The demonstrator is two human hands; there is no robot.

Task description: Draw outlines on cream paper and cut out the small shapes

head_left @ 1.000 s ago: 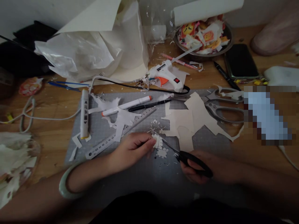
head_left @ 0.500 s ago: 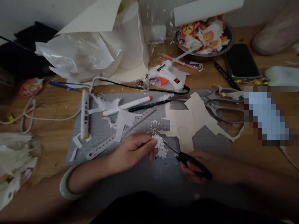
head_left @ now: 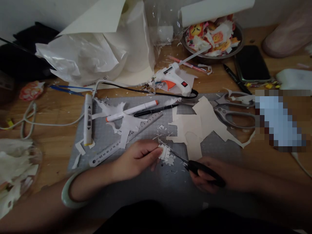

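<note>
Between the thumb and fingers of my left hand (head_left: pixel 140 159) is a small white paper cutout (head_left: pixel 166 154) with black outlines and a scalloped edge. My right hand (head_left: pixel 207 175) grips black-handled scissors (head_left: pixel 206 172). Their blades reach up and left along the cutout's upper right edge. Tiny paper snippets lie on the grey cutting mat (head_left: pixel 146 191) around the cutout. Cream paper scraps (head_left: pixel 188 125) lie just beyond my hands. A steel ruler (head_left: pixel 104 156) rests to the left, partly under a white paper scrap (head_left: pixel 131 125).
A white hot glue gun (head_left: pixel 174 78) lies behind the mat, its cable running left. Markers (head_left: pixel 133 110) and a black pen (head_left: pixel 156 110) lie on the mat. Large grey scissors (head_left: pixel 234 110), a phone (head_left: pixel 252 63) and a bowl of wrappers (head_left: pixel 214 55) are at right.
The scissors have shifted slightly, and their tip now sits higher beside the cutout's top edge. The cutout has turned a little in my left hand. My right hand has moved slightly right.
</note>
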